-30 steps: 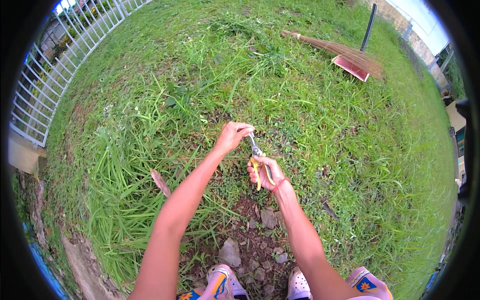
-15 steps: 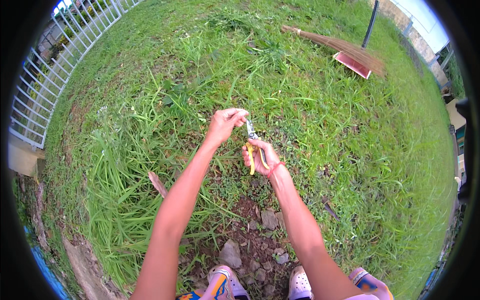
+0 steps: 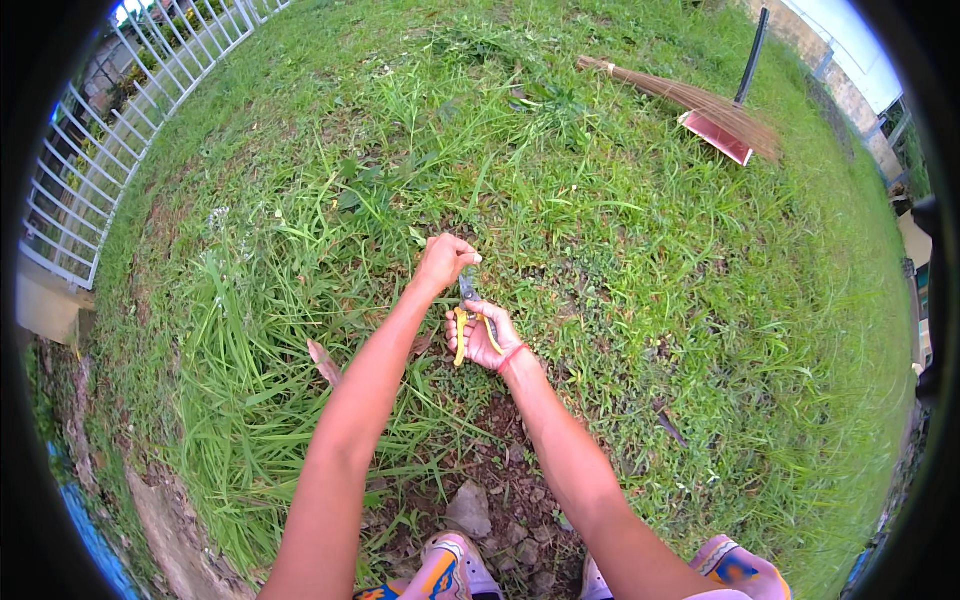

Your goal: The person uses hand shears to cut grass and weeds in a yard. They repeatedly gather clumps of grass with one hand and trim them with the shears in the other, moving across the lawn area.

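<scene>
Yellow-handled pruning shears [image 3: 461, 336] are gripped in my right hand [image 3: 488, 338], their handles spread and the short metal blades pointing away from me. Just beyond the blade tips, my left hand [image 3: 443, 264] is closed in a pinch. Whatever its fingertips hold is too small or hidden to make out. Both hands are low over green grass and small leafy weeds [image 3: 375, 205]. A heap of long grass blades [image 3: 240, 400] lies left of my left forearm.
A stick broom [image 3: 690, 95] rests across a red dustpan [image 3: 718, 138] with a dark upright handle at the far right. White metal railings [image 3: 85, 165] bound the left side. A grey stone [image 3: 469, 508] and bare soil lie by my shoes. A brown dry leaf [image 3: 324, 362] sits among the grass.
My right hand has moved left and slightly nearer with the shears. My left hand has come slightly nearer, still pinched. The view has shifted a little.
</scene>
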